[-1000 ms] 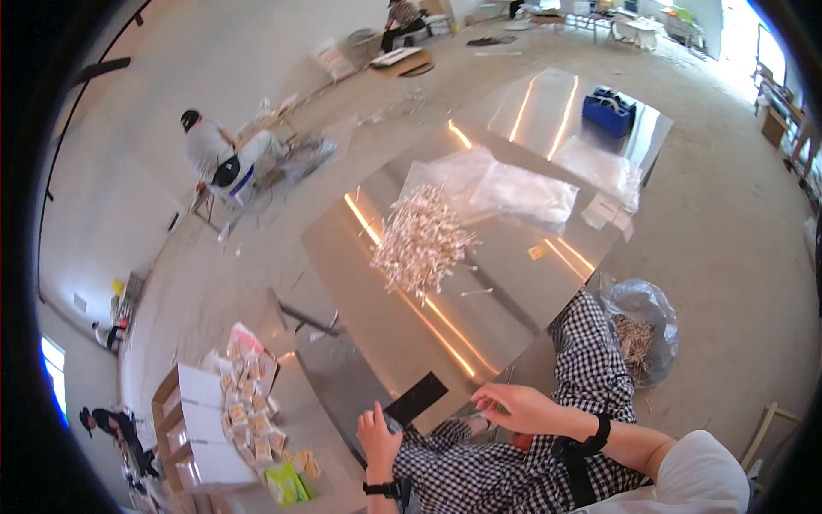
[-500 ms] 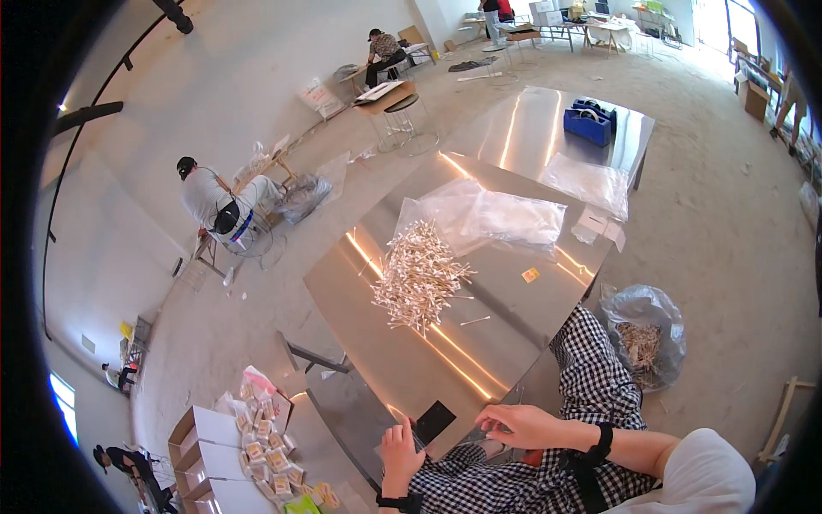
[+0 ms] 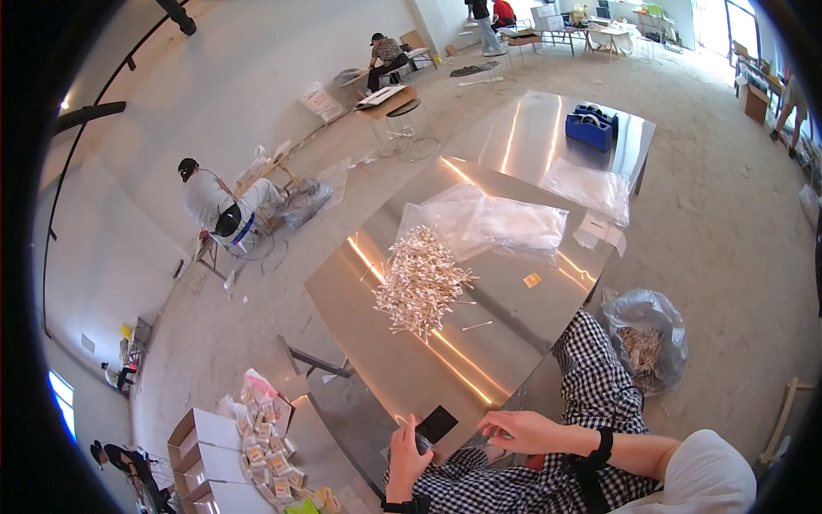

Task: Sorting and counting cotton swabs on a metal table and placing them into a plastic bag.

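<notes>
Close to the table's near corner, my left hand (image 3: pixel 408 457) is closed around a small, partly clear object (image 3: pixel 423 443) whose kind I cannot make out. Just beyond it lies a flat black rectangle (image 3: pixel 437 422) on the metal table (image 3: pixel 368 343). To the right, my right hand (image 3: pixel 524 432) hovers above my lap by the table edge, its fingers loosely bent and apart, with nothing visible in them. A large heap of cotton swabs (image 3: pixel 421 283) covers the table's middle, and a single cotton swab (image 3: pixel 478 325) lies apart on its right.
Clear plastic bags (image 3: pixel 518 221) lie behind the heap, with a small yellow packet (image 3: pixel 532 280) nearby. Blue tape dispensers (image 3: pixel 590 130) stand on the farther table. A bag of swabs (image 3: pixel 642 347) is on the floor at right. White boxes (image 3: pixel 214 426) and small packs (image 3: pixel 278 464) sit lower left.
My left hand has shifted slightly up and right and turned, nearer the black rectangle. My right hand has barely moved. Far off, a standing person has moved left.
</notes>
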The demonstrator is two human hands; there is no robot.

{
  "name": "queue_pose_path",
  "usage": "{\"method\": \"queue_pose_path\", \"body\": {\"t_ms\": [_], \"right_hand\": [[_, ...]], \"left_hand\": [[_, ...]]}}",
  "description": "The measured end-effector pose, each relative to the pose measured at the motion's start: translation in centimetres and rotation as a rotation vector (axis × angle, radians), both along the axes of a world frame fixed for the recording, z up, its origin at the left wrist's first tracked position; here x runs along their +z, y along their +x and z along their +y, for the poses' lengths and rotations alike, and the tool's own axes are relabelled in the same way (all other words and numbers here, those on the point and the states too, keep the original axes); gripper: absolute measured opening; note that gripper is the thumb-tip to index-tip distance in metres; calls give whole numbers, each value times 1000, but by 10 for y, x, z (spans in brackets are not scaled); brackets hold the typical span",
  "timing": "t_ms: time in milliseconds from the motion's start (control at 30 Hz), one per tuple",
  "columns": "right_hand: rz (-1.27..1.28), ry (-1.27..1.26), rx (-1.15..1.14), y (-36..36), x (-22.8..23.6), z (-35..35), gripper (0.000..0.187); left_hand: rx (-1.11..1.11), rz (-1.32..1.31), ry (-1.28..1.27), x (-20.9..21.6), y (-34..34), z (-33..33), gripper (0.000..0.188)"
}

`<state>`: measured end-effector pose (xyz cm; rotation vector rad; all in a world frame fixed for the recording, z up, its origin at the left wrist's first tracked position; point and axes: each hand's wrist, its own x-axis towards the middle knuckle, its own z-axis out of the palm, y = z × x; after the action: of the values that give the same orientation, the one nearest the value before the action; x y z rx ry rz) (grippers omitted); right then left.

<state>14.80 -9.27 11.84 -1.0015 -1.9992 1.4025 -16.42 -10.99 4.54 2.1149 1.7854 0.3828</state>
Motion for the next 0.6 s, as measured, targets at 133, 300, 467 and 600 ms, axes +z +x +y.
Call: {"method": "queue_pose_path", "body": {"t_ms": [133, 300, 467, 600], "right_hand": [[-12, 5, 17, -1, 4, -1, 28], [-46, 19, 0, -1, 7, 9, 30], [-66, 3, -68, -7, 18, 11, 29], [-104, -34, -21, -8, 19, 15, 32]], "left_hand": [[44, -160, -13, 8, 10, -10, 88], [491, -151, 338, -11, -54, -45, 66], [975, 10, 486, -24, -169, -117, 54], [1244, -11, 501, -13, -207, -165, 48]]}}
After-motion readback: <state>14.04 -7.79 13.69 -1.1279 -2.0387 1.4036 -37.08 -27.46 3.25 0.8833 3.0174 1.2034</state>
